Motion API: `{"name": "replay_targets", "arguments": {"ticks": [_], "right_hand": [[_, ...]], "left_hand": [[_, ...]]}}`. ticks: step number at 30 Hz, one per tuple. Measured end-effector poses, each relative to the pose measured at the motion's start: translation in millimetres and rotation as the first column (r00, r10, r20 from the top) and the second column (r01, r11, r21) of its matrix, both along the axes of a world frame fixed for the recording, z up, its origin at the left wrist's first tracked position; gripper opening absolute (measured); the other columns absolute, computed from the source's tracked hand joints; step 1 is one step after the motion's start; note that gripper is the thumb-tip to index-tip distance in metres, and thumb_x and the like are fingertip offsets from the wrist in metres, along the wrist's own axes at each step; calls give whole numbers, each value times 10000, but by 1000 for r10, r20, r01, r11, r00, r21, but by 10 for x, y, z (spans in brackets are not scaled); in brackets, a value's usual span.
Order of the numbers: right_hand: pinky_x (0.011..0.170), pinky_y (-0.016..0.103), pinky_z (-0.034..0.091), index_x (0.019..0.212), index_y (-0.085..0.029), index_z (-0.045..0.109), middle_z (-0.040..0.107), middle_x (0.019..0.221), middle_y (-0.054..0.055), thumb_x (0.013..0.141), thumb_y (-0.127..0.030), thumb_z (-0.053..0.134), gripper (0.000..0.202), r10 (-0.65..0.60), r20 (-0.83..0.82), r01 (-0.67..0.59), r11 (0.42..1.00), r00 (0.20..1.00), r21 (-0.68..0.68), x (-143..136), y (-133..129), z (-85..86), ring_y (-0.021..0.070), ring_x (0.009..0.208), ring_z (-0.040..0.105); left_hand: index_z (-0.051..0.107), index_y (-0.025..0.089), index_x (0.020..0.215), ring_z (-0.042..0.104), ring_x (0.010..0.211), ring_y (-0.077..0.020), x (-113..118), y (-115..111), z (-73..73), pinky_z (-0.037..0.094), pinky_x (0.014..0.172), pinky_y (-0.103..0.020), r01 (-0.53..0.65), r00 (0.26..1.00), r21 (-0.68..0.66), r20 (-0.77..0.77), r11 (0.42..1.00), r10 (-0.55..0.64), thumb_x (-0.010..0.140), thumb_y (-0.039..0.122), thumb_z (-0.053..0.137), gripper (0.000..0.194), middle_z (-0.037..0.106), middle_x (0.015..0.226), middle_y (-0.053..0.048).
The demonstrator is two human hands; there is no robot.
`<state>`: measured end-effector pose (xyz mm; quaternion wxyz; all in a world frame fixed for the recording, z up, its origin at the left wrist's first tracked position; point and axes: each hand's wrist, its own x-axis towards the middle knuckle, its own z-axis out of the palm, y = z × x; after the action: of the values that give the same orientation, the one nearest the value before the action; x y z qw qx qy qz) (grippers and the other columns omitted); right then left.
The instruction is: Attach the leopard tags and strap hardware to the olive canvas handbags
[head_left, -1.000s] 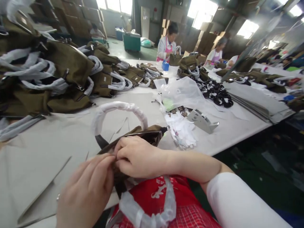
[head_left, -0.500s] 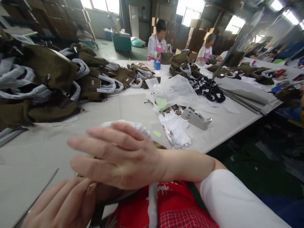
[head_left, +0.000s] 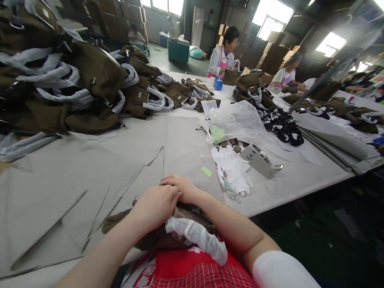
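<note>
An olive-brown handbag point(head_left: 115, 221) lies at the table's near edge against my red apron. Its wrapped handle point(head_left: 196, 236), covered in white paper, arches toward me. My left hand point(head_left: 159, 205) is closed at the bag's upper edge, its fingertips pressed together on the material. Just beyond it, my right hand point(head_left: 181, 188) curls over the same edge, its fingers touching or nearly touching the left ones. What lies right under the fingertips is hidden. A small metal fitting point(head_left: 135, 200) shows on the bag left of my hands.
Olive handbags point(head_left: 99, 76) with wrapped handles are heaped at the left. Grey sheets point(head_left: 39, 208) cover the table beside me. To the right are a clear plastic bag point(head_left: 240, 120), white tags point(head_left: 231, 168), a tape dispenser point(head_left: 259, 160) and black straps point(head_left: 282, 124). Co-workers point(head_left: 222, 60) work across the table.
My right hand, earlier stretched out above the left one, has come down and curled at the bag's edge. My left hand has moved right and forward. The white-wrapped handle now shows more fully.
</note>
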<state>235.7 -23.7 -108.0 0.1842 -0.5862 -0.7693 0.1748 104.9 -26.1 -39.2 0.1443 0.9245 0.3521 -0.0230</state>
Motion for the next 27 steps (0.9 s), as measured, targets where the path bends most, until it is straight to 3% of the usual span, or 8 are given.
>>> {"name": "replay_targets", "arguments": {"ticks": [2,5,9,13,17,20,23,27], "right_hand": [[812,162,493,1086,-221,712,730,1060,18,893,-280,589,236,-30,7,31,999,1000,-24,193,71,19,97,958,665],[824,175,485,1191,-199,634,691,1118,46,985,-247,395,319,-276,135,283,959,952,-34,627,246,71,93,947,654],[847,280,466,1238,-81,568,602,1207,196,889,-83,441,371,-457,332,488,873,825,-12,1194,409,33,200,1011,635],[733,277,442,1101,-32,628,635,1048,215,854,-20,447,307,-460,491,545,837,740,-39,1454,416,-116,219,897,652],[675,258,400,964,-77,683,646,970,170,921,-83,426,260,-417,568,516,857,709,-14,1490,353,-72,186,823,633],[694,267,390,1074,-135,671,627,1064,153,962,-144,399,295,-408,576,467,883,709,51,1415,237,136,190,869,606],[744,279,385,1245,-186,598,613,1109,129,985,-165,362,352,-367,569,293,930,736,220,1239,52,381,204,939,564],[715,312,371,1277,-144,581,630,1026,122,997,-148,316,386,-239,627,-4,933,741,360,902,-173,610,219,870,537]], "left_hand": [[678,188,820,696,743,-264,-27,33,-112,464,656,-341,-16,999,-70,-41,997,13,944,256,357,351,735,826,-114],[647,195,767,690,725,-255,-120,14,-204,440,637,-325,-51,999,-113,-11,992,50,959,300,333,383,728,791,-103],[595,201,725,668,725,-212,-198,-69,-224,405,634,-295,-125,989,-134,67,983,135,963,325,333,376,710,786,-68],[569,205,717,646,723,-208,-221,-111,-220,383,631,-296,-144,980,-138,120,980,161,967,321,331,364,687,765,-51],[568,206,717,630,729,-197,-242,-95,-229,391,645,-292,-134,972,-165,172,977,163,971,322,342,359,671,765,-37],[601,205,751,622,743,-181,-256,-79,-229,410,664,-283,-130,962,-167,217,977,165,978,328,340,367,657,798,-37],[646,202,811,623,780,-170,-266,-79,-243,443,714,-279,-126,948,-151,274,980,164,982,333,346,369,649,882,-47],[679,202,931,641,868,-167,-281,-114,-307,478,806,-274,-102,918,-137,368,985,146,983,328,375,333,664,1011,-56]]}}
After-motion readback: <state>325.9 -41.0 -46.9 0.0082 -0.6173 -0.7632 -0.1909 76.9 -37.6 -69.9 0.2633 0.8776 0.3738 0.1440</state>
